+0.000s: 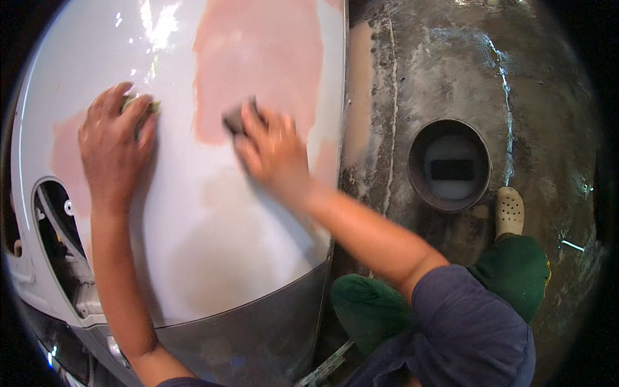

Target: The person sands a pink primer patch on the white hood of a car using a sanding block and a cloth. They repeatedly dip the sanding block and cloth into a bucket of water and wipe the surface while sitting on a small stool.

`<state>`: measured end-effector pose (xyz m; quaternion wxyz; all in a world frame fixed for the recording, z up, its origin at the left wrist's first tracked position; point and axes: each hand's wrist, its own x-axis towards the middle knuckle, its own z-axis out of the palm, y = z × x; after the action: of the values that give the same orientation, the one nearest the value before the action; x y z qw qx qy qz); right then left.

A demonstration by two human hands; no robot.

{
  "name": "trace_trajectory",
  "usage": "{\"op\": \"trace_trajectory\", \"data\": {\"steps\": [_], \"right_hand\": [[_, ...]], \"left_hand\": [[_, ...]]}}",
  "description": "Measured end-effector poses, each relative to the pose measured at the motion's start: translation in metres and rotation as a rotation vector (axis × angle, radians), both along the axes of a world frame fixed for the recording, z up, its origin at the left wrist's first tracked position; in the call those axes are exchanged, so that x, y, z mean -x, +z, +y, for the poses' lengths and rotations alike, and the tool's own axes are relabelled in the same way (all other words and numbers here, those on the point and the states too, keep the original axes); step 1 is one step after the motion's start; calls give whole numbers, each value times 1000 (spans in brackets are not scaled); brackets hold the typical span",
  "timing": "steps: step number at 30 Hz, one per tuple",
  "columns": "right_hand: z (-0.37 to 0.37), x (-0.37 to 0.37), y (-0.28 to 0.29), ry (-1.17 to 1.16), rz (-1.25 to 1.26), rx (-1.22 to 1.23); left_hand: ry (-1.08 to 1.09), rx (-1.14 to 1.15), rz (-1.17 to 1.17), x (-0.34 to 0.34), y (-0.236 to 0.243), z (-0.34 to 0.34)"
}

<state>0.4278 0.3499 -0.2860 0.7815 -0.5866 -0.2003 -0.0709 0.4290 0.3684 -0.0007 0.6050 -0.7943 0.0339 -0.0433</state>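
A white vehicle body panel (pixel 174 226) with pale pink patches (pixel 258 45) fills the left and middle of the view. My left hand (pixel 117 148) rests on it with fingers curled over a yellowish-green pad (pixel 152 106), mostly hidden under the palm. My right hand (pixel 274 155), slightly blurred, grips a dark grey block (pixel 232 122) against the lower part of the middle pink patch.
A round bucket (pixel 415 161) of cloudy water holding a dark rectangular block (pixel 451 169) stands on the wet, stained floor (pixel 538 116), beside my beige clog (pixel 510 213). At left the panel has a cut-out opening (pixel 55 229); its lower part (pixel 238 338) is dark grey.
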Motion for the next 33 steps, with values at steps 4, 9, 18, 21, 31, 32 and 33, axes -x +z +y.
{"op": "trace_trajectory", "data": {"steps": [4, 9, 18, 21, 31, 32, 33], "right_hand": [[10, -99, 34, -20, 92, 1], [-1, 39, -4, 9, -35, 29], [26, -89, 34, -130, 42, -8], [10, -11, 21, -61, 38, 5], [21, -81, 32, -133, 16, 4], [22, -80, 36, -113, 37, -4], [17, -52, 26, -128, 4, 5]], "left_hand": [[-33, -21, 30, 40, 35, 5], [-90, -14, 18, 27, 24, 5], [-86, -61, 14, -1, 15, 14], [-82, -65, 21, -15, 15, 16], [-102, 30, -18, -38, 19, 35], [-110, 6, -11, -36, 23, 36], [-135, -20, -12, -35, 21, 37]]}}
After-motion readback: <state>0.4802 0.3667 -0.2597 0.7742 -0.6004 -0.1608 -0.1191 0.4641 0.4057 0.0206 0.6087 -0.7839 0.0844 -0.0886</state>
